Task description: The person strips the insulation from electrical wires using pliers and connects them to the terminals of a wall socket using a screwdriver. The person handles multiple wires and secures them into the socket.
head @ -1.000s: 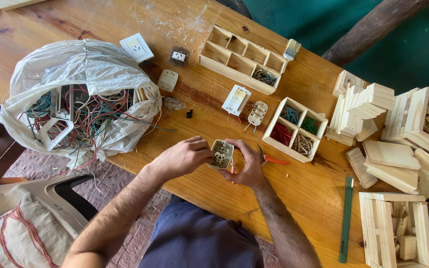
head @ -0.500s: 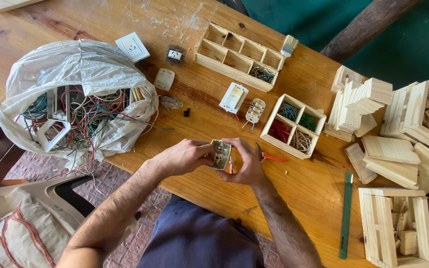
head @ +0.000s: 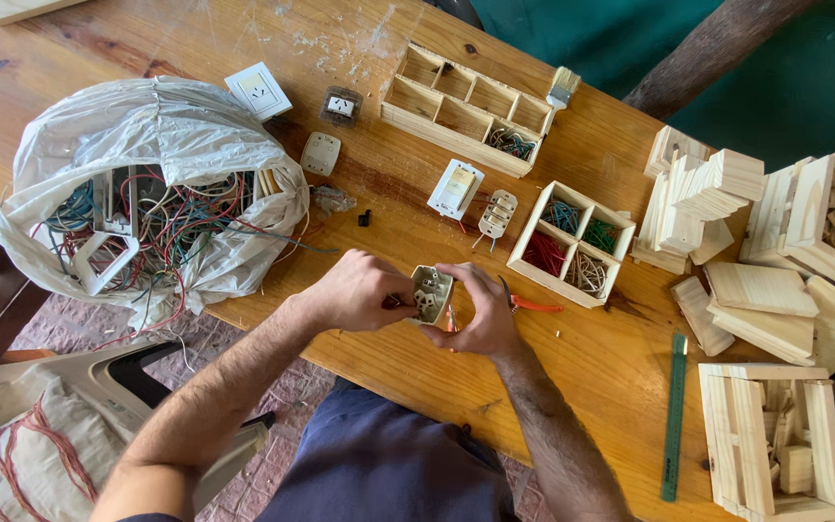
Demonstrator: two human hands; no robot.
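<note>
Wooden surface (head: 359, 58) over brick floor (head: 244, 348), green wall behind.
Both hands meet at its near edge: left hand (head: 355, 290) and right hand (head: 475, 309) each have a closed grip on a small beige socket insert (head: 432, 294) (raised above the wood), a bag of wires (head: 147, 193) lying left.

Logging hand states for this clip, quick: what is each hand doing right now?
Left hand: closed on the left side of the small socket module.
Right hand: closed on the same socket module's right side, fingers curled over its top.
</note>
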